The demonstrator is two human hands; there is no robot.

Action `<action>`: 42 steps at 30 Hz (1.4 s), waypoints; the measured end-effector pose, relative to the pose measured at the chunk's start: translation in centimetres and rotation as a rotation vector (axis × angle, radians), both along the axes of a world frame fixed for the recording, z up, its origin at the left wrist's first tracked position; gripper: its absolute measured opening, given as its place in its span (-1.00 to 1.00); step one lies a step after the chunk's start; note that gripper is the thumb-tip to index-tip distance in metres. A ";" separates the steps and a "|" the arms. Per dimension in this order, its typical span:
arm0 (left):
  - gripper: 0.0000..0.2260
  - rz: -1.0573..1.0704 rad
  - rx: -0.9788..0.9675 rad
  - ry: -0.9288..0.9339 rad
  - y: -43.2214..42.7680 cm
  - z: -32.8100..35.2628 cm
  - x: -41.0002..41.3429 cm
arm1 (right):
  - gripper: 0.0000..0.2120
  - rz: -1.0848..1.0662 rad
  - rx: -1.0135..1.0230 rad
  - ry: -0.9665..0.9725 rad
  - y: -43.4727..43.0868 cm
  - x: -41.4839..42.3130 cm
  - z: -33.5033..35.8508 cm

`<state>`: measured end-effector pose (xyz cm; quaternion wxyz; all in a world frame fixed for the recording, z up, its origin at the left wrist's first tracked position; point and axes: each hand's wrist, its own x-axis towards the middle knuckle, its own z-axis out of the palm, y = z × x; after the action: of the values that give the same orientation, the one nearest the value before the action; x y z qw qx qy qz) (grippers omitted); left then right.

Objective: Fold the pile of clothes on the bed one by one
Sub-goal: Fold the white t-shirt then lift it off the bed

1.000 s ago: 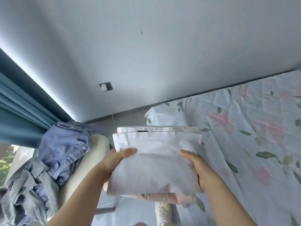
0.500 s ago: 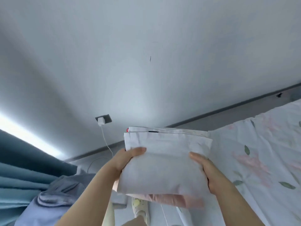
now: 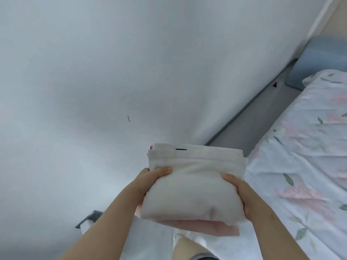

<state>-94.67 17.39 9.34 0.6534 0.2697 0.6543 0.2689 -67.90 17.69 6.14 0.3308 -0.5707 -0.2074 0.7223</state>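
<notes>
White folded garment (image 3: pixel 193 188): held in the air, near centre, left of the bed.
Pink garment (image 3: pixel 210 228): folded, directly beneath, touching.
Left hand (image 3: pixel 150 182): grips both garments' left side, thumb on top.
Right hand (image 3: pixel 242 196): grips their right side, thumb on top.
Bed (image 3: pixel 309 166): right, floral sheet.

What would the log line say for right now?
left hand: grips stack | right hand: grips stack | stack: white over pink, held up | bed: at right

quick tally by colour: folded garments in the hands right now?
White folded garment: 1
Pink folded garment, underneath the white: 1
Total: 2, stacked, gripped between left hand and right hand.
</notes>
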 end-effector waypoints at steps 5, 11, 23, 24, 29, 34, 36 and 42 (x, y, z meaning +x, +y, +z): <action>-0.40 -0.177 0.015 0.025 12.1 0.3 2.5 | -0.61 -0.209 -0.031 0.039 6.3 1.4 0.0; -0.38 -0.505 -0.014 -0.011 21.9 0.0 9.2 | -0.52 -0.506 -0.032 0.034 8.1 5.9 1.3; -0.29 -1.130 0.049 0.079 34.0 0.0 30.1 | -0.74 -1.064 -0.060 0.032 9.2 14.9 1.5; -0.31 -1.162 0.050 0.088 35.3 -0.5 32.1 | -0.76 -1.095 -0.051 0.026 10.1 16.4 1.1; -0.43 -1.268 0.035 0.127 44.3 -3.7 43.7 | -0.64 -1.238 -0.066 0.052 18.2 25.1 -2.1; -0.39 -1.403 0.004 0.189 55.4 -6.1 57.3 | -0.46 -1.362 -0.133 0.138 28.7 35.0 -4.8; -0.27 -1.463 0.018 0.209 59.8 -6.9 62.7 | -0.41 -1.413 -0.133 0.167 32.6 38.9 -5.9; -0.40 -1.717 0.123 0.253 69.7 -9.6 79.1 | -0.27 -1.623 -0.131 0.216 42.6 48.4 -10.9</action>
<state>-15.57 87.07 -0.26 0.5370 0.7325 0.2766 -0.3141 -19.54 60.32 -4.78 0.7344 -0.4886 0.3457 0.3201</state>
